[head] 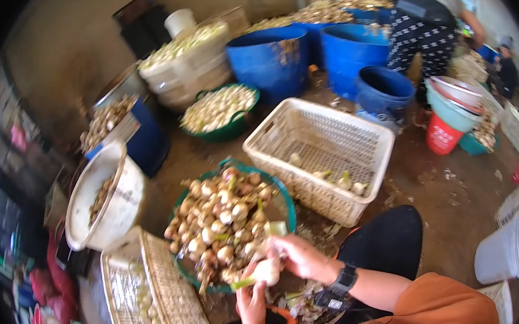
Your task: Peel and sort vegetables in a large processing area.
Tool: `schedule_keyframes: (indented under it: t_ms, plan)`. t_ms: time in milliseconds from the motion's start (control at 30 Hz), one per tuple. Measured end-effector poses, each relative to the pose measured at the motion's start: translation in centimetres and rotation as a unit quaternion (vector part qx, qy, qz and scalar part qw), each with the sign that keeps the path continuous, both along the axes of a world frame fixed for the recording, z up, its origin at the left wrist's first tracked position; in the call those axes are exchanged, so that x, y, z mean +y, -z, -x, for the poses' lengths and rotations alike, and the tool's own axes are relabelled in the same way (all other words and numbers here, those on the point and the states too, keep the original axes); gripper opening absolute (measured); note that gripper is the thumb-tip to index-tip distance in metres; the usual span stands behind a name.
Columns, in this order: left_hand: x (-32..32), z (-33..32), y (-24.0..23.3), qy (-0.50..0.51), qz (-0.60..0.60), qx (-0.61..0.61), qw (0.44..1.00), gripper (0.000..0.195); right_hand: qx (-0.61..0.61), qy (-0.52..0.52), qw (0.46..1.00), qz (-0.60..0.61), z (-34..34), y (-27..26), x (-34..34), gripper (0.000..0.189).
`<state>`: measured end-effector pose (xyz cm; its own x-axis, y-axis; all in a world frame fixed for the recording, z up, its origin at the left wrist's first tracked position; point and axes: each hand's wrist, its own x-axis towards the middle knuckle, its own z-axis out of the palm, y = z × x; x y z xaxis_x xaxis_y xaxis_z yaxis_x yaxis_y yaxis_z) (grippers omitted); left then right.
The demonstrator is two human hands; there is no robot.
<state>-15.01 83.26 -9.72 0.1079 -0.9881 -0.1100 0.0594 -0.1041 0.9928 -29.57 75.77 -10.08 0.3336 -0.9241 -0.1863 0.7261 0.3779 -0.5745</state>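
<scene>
Low in front of me, my left hand (pixel 252 303) holds a pale garlic bulb (pixel 267 272) by its base and short green stem. My right hand (pixel 307 256), with a dark watch on the wrist, is close against the bulb's other side. A blocky pale-green piece (pixel 276 228) shows just beyond the right fingers; whether they grip it is hard to tell. Just past both hands stands a green round basket (pixel 290 201) heaped with brownish garlic bulbs (pixel 218 217). Peeled skins (pixel 303 304) and an orange-handled tool (pixel 284 316) lie beneath my hands.
A white plastic crate (pixel 263 154) with a few bulbs stands ahead right. Another crate (pixel 178 291) and a white tub (pixel 122 194) flank the basket's left. Blue barrels (pixel 269 65) and a basket of peeled garlic (pixel 221 107) stand behind. A person (pixel 429 24) bends at the upper right.
</scene>
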Motion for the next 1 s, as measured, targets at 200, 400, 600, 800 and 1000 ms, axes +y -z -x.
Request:
schedule_keyframes:
  t_ms: [200, 400, 600, 800, 1000]
  plan:
    - [-0.3, 1.2, 0.1, -0.171, -0.030, 0.202, 0.964, 0.031, 0.103, -0.145, 0.982, 0.063, -1.0, -1.5, 0.7, 0.026]
    - [-0.6, -0.6, 1.6, -0.183, -0.056, 0.402, 0.895, 0.032, -0.034, -0.065, 0.997, 0.031, 3.0, -6.5, -0.6, 0.025]
    - [-0.2, 3.5, 4.0, -0.071, -0.142, 0.640, 0.752, 0.029, -0.057, -0.153, 0.971, -0.177, 0.3, -5.1, 1.5, 0.022]
    - [-2.3, 1.5, -1.0, -0.192, -0.095, 0.428, 0.878, 0.033, 0.379, -0.208, 0.891, 0.135, 2.0, 3.7, 0.6, 0.027]
    - [-8.7, 7.6, -1.4, 0.053, 0.068, 0.220, 0.972, 0.044, 0.690, -0.152, 0.675, 0.213, 1.1, 8.4, -0.4, 0.036]
